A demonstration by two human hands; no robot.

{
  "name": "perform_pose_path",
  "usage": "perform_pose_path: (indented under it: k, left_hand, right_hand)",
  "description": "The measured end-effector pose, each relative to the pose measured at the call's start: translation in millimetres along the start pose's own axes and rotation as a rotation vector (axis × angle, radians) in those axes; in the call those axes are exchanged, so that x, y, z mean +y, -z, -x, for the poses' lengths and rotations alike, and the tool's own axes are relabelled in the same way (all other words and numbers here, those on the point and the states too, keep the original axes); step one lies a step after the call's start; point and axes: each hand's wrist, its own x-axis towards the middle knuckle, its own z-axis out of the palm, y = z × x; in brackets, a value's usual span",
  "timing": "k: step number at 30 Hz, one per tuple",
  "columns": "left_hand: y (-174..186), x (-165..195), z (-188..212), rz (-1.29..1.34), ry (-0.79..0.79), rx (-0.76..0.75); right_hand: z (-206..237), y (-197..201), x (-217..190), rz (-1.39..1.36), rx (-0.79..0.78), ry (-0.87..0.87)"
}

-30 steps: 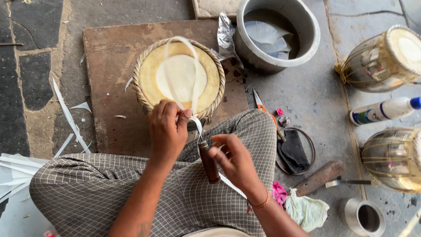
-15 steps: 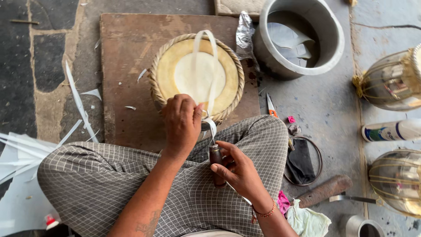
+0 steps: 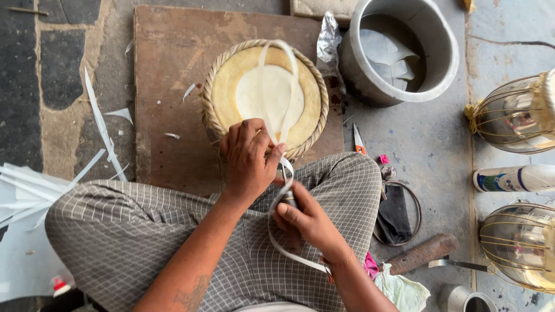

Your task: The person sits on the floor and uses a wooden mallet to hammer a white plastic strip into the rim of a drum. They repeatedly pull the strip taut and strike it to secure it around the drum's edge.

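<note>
From the head camera I look down on my left hand (image 3: 250,159), fingers (image 3: 272,157) curled shut and pinching a white strip (image 3: 287,110) at the near rim of a drum head (image 3: 266,95). The strip loops up over the pale skin of the drum head, comes back down through that pinch, then curves under my right hand (image 3: 306,219) and trails toward the wrist. My right hand is closed in a fist around a dark-handled tool (image 3: 288,199), pressed close against the strip just below my left hand; I cannot tell what kind of blade it has. The drum head, ringed with braided cord, sits on a brown board (image 3: 173,69) laid on the stone floor (image 3: 34,69), touching my checked cloth (image 3: 144,231) at its near edge. White offcuts (image 3: 98,118) lie scattered to the left of the board. To the right stands a metal pot (image 3: 404,52) holding pale pieces, with crumpled foil (image 3: 329,37) beside it. Scissors (image 3: 358,140) lie on the floor near my knee, next to a dark ring (image 3: 399,214) and a wooden-handled tool (image 3: 422,254). Two metal drum shells (image 3: 514,115) bound with cord and a white bottle (image 3: 511,179) sit along the right edge.
</note>
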Motion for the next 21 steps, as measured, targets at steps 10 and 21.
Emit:
perform_pose_path:
  k: [10,21]
  left_hand:
    - [9.9,-9.8,4.5,0.154,-0.037,-0.101]
    - [11.6,-18.3,1.0,0.122,-0.097,-0.217]
  right_hand:
    - [111.8,44.2,-28.0,0.929,-0.434,0.061]
    - [-38.2,56.2,-14.6,0.676,0.380,0.052]
